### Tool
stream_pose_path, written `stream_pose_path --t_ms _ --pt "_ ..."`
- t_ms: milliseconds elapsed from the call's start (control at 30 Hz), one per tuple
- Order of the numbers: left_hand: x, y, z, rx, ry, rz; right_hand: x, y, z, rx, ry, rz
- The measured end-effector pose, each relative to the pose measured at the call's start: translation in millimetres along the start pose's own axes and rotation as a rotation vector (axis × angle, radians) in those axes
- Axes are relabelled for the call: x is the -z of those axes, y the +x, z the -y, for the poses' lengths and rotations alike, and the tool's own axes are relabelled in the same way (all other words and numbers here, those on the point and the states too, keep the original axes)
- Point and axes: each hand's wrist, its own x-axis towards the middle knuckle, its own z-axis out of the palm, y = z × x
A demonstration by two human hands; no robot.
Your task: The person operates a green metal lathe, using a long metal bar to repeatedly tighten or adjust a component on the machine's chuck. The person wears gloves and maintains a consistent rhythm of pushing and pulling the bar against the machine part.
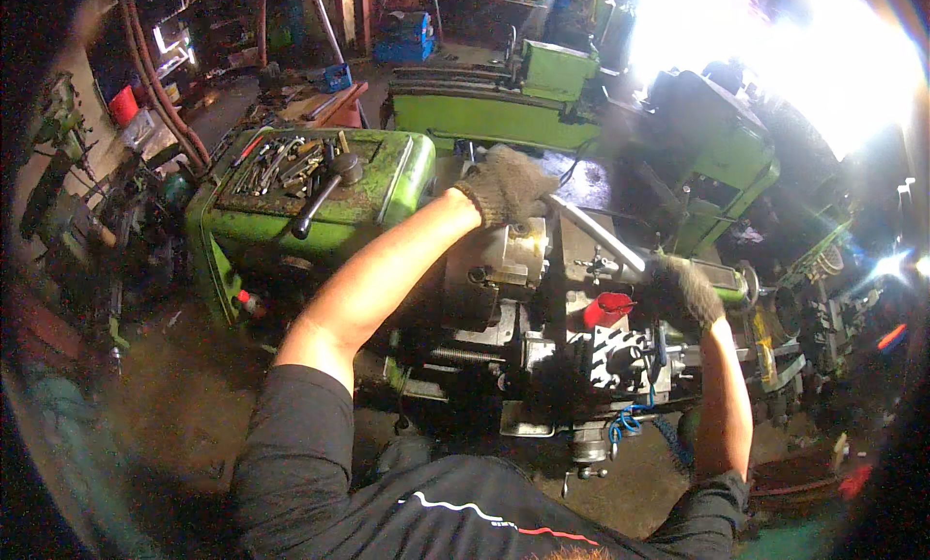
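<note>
Steel, long and bright, the bar runs from the lathe chuck out to the right over the carriage, and both gloved hands are on it. At the chuck end the left hand is closed over the bar, and the right hand is wrapped around its far end, just above the red cup and the tool post. To seat it well, I judge the right hand should keep the bar level and in line with the spindle while the left guides it squarely between the chuck's 3 jaws. Loose tools fill the tray on the green headstock.
</note>
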Motion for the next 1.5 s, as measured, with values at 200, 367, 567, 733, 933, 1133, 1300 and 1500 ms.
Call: stream_pose_path --t_ms 200,367,567,733,933,1133,1300,1500 --pt "-64 -9 -13 0.258 0.048 -0.161 0 115 -66 0.108 -0.241 -0.163" --pt "-60 12 -6 0.442 -0.016 0.065 -25 184 -105 0.135 -0.212 -0.173" --pt "-69 9 2 0.47 -0.004 -0.005 -20 208 -118 0.149 -0.188 -0.226" --pt "-78 6 10 0.404 -0.11 -0.118 -25 171 -168 0.15 -0.03 -0.326" --pt "-63 12 30 0.35 -0.093 0.264 -6 66 -87 -0.047 0.01 0.021" --pt "-72 24 43 0.206 -0.007 0.259 -54 21 -41 -0.224 -0.072 -0.18" --pt "-77 27 53 0.119 -0.102 0.22 -57 15 -7 -0.462 -0.183 -0.193" --pt "-86 48 64 -0.224 0.009 0.083 -110 -61 203 -0.655 0.631 -0.19"
